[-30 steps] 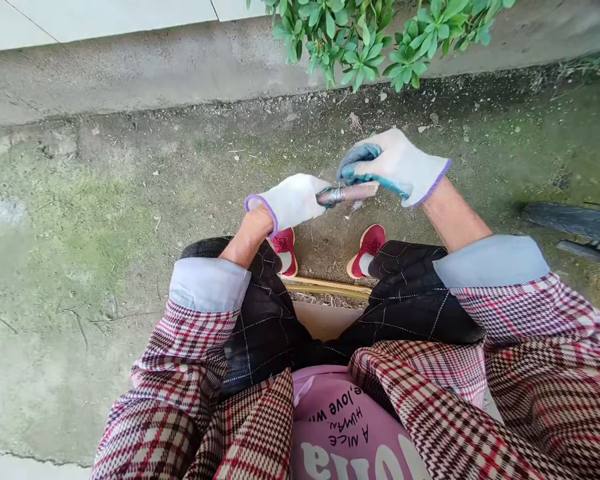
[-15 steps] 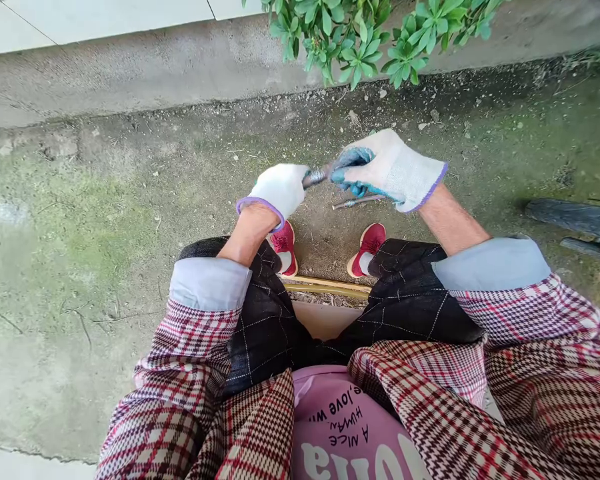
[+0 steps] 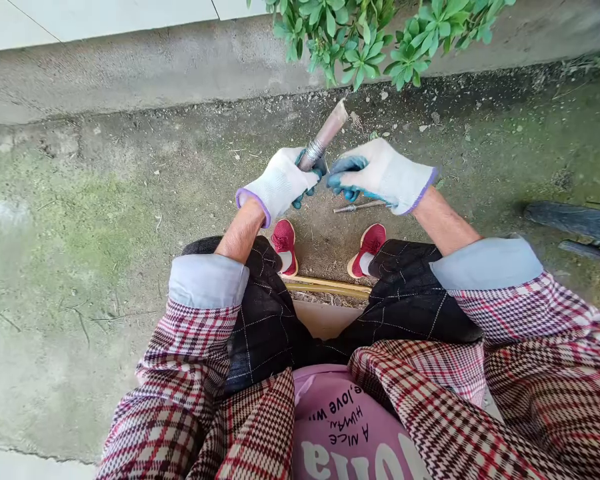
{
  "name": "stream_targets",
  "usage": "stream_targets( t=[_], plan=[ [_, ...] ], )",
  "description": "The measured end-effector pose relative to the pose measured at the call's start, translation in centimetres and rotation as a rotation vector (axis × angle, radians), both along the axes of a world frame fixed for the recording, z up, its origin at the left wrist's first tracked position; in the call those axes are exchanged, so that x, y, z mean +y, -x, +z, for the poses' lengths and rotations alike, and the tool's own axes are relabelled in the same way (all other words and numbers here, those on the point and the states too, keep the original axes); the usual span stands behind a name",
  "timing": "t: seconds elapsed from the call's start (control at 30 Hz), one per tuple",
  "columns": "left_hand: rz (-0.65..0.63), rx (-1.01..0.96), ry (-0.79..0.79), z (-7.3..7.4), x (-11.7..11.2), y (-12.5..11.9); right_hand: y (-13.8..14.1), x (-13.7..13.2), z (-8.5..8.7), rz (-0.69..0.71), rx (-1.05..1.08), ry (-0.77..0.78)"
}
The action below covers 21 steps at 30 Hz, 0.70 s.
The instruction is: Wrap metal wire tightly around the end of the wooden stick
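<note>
My left hand (image 3: 286, 176), in a white knit glove with blue-coated fingers, is closed round a short brownish wooden stick (image 3: 334, 124). The stick tilts up to the right, and silvery wire (image 3: 313, 151) is coiled round its middle. Close by on the right, my gloved right hand (image 3: 375, 175) is pinched shut, apart from the stick. A thin strand shows at its fingertips and looks like the wire's end; the rest is hidden by the fingers. Below that hand, a thinner stick (image 3: 364, 206) with a wire-wrapped part lies on the ground, partly covered by the glove.
Red shoes (image 3: 284, 245) stand on the dirt ground beneath my hands. A leafy green shrub (image 3: 363, 57) overhangs a low concrete wall (image 3: 155, 73) ahead. Dark tyre-like parts (image 3: 573, 220) are at the right edge. Yellowish strips (image 3: 327, 287) lie between my legs.
The stick has swung from nearly level to tilted up and away, and its far end now shows. My left hand has turned and risen slightly; my right fingers have come off the stick.
</note>
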State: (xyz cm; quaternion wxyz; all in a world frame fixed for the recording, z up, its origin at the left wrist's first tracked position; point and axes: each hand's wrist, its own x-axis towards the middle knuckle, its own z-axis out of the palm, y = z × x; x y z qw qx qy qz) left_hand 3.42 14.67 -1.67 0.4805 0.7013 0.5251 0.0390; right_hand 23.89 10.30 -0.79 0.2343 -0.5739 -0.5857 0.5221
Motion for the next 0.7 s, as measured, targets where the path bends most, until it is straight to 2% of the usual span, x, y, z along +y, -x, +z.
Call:
stream_targets(
  t=[0.07, 0.13, 0.2, 0.27, 0.33, 0.43, 0.53, 0.6, 0.63, 0.7],
  plan=[
    [-0.076, 0.151, -0.104, -0.7, 0.3, 0.1, 0.3, -0.2, 0.2, 0.026, 0.006, 0.028],
    [-0.23, 0.334, -0.221, -1.3, 0.3, 0.3, -0.1, -0.1, 0.1, 0.007, -0.003, 0.021],
    [-0.389, 0.445, -0.262, -1.5, 0.0, 0.3, -0.9, 0.2, -0.2, -0.032, -0.035, -0.011],
    [-0.496, 0.446, -0.243, -1.2, -0.5, 0.3, -1.9, 0.6, -0.7, -0.074, -0.078, -0.042],
    [-0.534, 0.367, -0.198, -0.6, -0.9, 0.3, -2.7, 1.0, -1.1, -0.101, -0.113, -0.063],
    [-0.441, 0.172, -0.035, 0.4, -1.2, 0.1, -2.9, 1.2, -1.2, -0.121, -0.132, -0.075],
    [-0.186, 0.026, 0.043, 1.0, -0.8, 0.0, -1.8, 0.9, -0.5, -0.113, -0.113, -0.025],
    [-0.048, 0.028, 0.029, 0.9, -0.4, 0.1, -0.7, 0.5, 0.2, -0.094, -0.063, 0.026],
    [-0.024, 0.061, 0.017, 0.7, -0.2, 0.1, -0.1, 0.2, 0.6, -0.079, -0.034, 0.047],
    [-0.066, 0.178, -0.056, 0.2, 0.0, 0.2, 0.6, -0.2, 1.2, -0.044, -0.006, 0.069]
  ],
)
